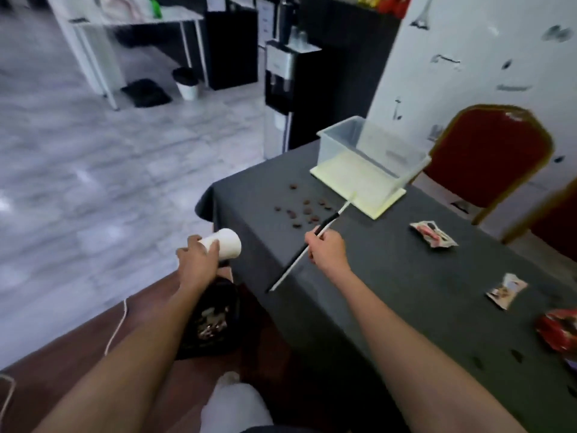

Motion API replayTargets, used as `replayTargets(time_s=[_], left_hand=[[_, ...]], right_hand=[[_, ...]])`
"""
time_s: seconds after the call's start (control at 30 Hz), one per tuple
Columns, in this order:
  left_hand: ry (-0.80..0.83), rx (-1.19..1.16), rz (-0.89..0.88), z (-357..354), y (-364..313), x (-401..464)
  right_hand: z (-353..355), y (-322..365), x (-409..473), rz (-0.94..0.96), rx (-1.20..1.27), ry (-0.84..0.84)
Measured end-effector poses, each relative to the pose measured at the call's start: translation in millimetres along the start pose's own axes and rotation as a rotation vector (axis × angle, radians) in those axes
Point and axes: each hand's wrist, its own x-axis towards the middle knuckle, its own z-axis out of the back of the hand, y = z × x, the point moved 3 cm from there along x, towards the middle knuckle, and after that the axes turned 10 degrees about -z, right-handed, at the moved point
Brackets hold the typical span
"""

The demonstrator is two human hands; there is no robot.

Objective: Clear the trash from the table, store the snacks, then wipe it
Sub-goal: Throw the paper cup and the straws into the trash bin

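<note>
My left hand [197,257] grips a white paper cup [225,243], tipped on its side just off the table's near left corner, above a black trash bin [209,323] on the floor. My right hand [326,246] holds two thin sticks, one black and one white [299,257], slanting over the dark grey tablecloth [390,292]. Several brown crumbs [304,210] lie scattered beyond that hand. A clear plastic box [368,150] stands on a pale yellow lid at the far end. Snack packets lie to the right: a pink-and-white packet [432,234], a brown-and-white packet [505,290] and a red packet [560,329].
Red chairs with gold frames [487,157] stand along the table's far right side. A black water dispenser [281,85] is beyond the table's far end. A white cord [117,326] trails over the wooden floor at left. A white cloth [234,404] sits low in view.
</note>
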Motion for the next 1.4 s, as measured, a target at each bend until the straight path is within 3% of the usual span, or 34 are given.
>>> replayTargets(time_s=[0.1, 0.2, 0.33, 0.53, 0.73, 0.87, 0.97, 1.07, 1.27, 1.4], left_hand=[[0.061, -0.028, 0.175, 15.2, 30.4, -3.2], [0.113, 0.028, 0.227, 30.8, 54.8, -2.1], [0.203, 0.013, 0.317, 29.2, 96.1, 0.4], [0.228, -0.07, 0.59, -12.5, 203.8, 27.1], [0.179, -0.314, 0.833, -85.1, 313.4, 66.1], [0.2, -0.355, 0.874, -125.8, 341.1, 75.3], [0.341, -0.215, 0.799, -123.6, 346.0, 54.5], [0.484, 0.109, 0.58, -97.0, 328.5, 30.4], [0.546, 0.539, -0.082, -57.2, 214.5, 13.4], [0.521, 0.649, -0.333, -46.4, 121.5, 3.0]], right_hand=[[-36.8, 5.2, -10.8, 0.055, -0.113, 0.038], [-83.1, 7.3, -12.5, 0.066, -0.175, 0.178], [-142.5, -8.6, -11.1, -0.068, -0.155, 0.378], [-239.1, -61.3, 13.3, -0.298, -0.1, 0.272], [-340.8, -129.9, 61.4, -0.405, -0.05, 0.132], [-395.5, -169.7, 91.5, -0.43, -0.147, 0.228], [-404.5, -185.0, 78.5, -0.53, -0.275, 0.399], [-378.1, -174.0, 54.4, -0.442, -0.397, 0.44], [-298.0, -101.2, 23.1, 0.127, -0.831, 0.466], [-230.1, -50.5, 3.5, 0.332, -0.936, 0.333]])
